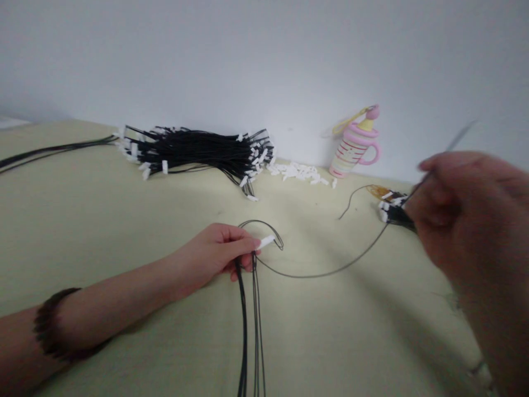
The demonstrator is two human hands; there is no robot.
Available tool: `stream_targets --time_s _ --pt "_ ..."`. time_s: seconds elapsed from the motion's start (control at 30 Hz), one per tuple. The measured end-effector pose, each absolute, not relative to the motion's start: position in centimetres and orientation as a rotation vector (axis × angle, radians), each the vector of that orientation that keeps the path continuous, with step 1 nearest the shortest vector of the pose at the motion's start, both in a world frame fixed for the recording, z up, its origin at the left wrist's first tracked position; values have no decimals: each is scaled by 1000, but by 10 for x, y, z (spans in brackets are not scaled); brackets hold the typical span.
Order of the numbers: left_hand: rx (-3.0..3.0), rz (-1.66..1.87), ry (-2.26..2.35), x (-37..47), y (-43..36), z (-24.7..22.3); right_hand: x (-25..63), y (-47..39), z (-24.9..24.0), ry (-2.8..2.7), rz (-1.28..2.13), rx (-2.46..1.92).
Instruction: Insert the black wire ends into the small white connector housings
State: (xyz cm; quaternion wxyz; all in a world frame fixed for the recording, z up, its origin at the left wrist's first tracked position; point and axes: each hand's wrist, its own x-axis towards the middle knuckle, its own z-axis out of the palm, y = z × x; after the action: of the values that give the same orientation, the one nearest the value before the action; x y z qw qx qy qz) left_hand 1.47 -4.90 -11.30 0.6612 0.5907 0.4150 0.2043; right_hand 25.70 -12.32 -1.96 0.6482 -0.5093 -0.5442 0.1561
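My left hand [233, 248] is closed in a pinch on a small white plastic connector [266, 241] and several thin black wires [243, 325] that hang toward the near edge of the view. A small loop of wire [264, 222] curls around just past the connector. From my left hand one black wire [314, 276] sags across to the right. My right hand [458, 204], blurred by motion, is raised at the right with its fingers pinched on that wire, whose free end points up past the fingertips.
A large bundle of black wires [190, 149] with white connectors lies at the back left. Loose white connectors [295, 171] are scattered beside it. A pink cup-shaped item [351, 149] leans against the wall. A smaller wire bundle [397, 212] lies by my right hand on the pale table [165, 331].
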Motion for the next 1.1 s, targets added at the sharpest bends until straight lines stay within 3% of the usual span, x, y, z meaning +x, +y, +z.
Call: stream_targets --time_s 0.17,0.37,1.1 --pt "1310 458 930 14 -48 -116 229 -107 -80 -1421 836 -1465" --pt "1329 438 953 16 -48 -113 195 -119 -123 -1665 858 -1459" --pt "1380 402 940 16 -48 -114 193 -119 -130 -1729 755 -1424"
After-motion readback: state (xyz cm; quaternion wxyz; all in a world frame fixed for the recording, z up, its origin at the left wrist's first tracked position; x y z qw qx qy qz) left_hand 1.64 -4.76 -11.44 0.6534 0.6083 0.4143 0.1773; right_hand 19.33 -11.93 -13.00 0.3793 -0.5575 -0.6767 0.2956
